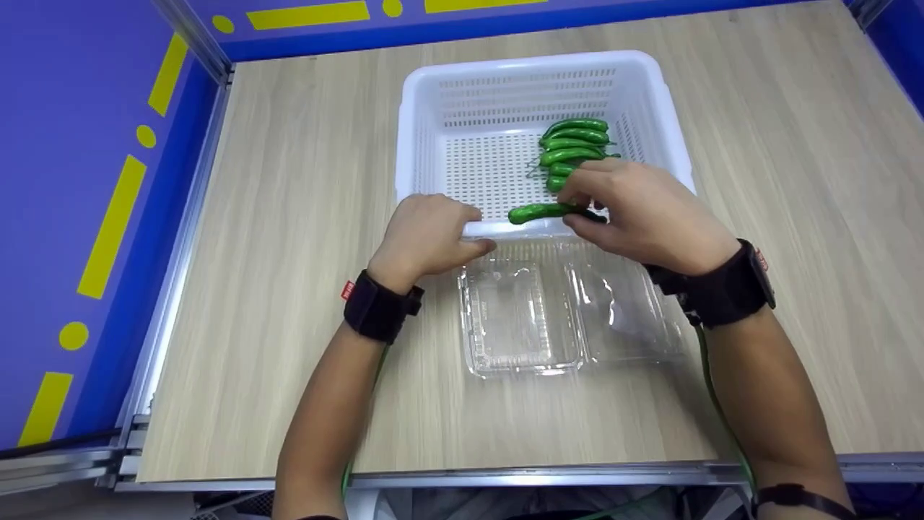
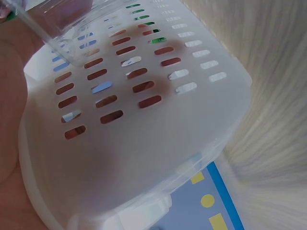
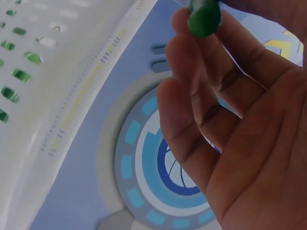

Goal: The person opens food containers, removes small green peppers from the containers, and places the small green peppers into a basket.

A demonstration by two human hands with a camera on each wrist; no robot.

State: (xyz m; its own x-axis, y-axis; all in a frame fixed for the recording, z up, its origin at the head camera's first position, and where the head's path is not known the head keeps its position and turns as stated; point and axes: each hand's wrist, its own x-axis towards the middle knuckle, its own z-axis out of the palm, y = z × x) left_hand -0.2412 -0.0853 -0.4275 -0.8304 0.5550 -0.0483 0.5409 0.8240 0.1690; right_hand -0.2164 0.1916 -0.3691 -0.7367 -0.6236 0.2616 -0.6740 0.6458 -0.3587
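A white perforated plastic basket [image 1: 419, 144] stands on the table, with several green chili peppers [image 1: 574, 144] lying in a row at its right side. My left hand [image 1: 429, 235] grips the basket's near rim at the front left; in the left wrist view the slotted basket wall [image 2: 120, 158] fills most of the picture. Over the near rim, my right hand [image 1: 642, 209] pinches one green chili pepper [image 1: 538, 211] between thumb and fingers. That pepper's end [image 3: 205, 20] shows at the top of the right wrist view. My right hand partly hides the nearest peppers in the basket.
An opened clear plastic clamshell box [image 1: 505, 310] lies in front of the basket, its lid [image 1: 624, 310] folded out to the right. Wood-patterned tabletop [image 1: 303, 180] surrounds both. Blue panels [image 1: 86, 108] with yellow marks border the left and far sides.
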